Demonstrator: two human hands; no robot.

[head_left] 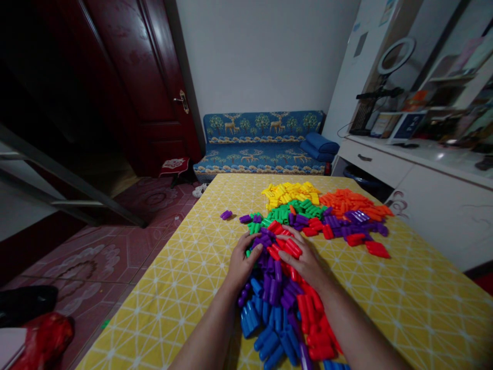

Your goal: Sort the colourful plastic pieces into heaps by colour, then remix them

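My left hand (pixel 242 257) is curled at the left edge of the middle pile, its thumb and fingers round some purple plastic building pieces (pixel 265 241). A little green shows beneath it. Against it on the right, my right hand (pixel 304 257) cups several red plastic building pieces (pixel 293 247), thumb and fingers bent over them. Both hands rest low in the pile. Toward me, between my forearms, lie blue pieces (pixel 265 341), more purple ones and a strip of red ones (pixel 318 329). My palms hide the pieces under them.
Yellow pieces (pixel 290 192), green pieces (pixel 296 209) and orange pieces (pixel 348 204) form heaps farther back on the patterned yellow tablecloth (pixel 185 267). Purple and red pieces lie at right. One purple piece (pixel 226 215) sits apart at left. Beyond the table stands a blue sofa (pixel 262 151).
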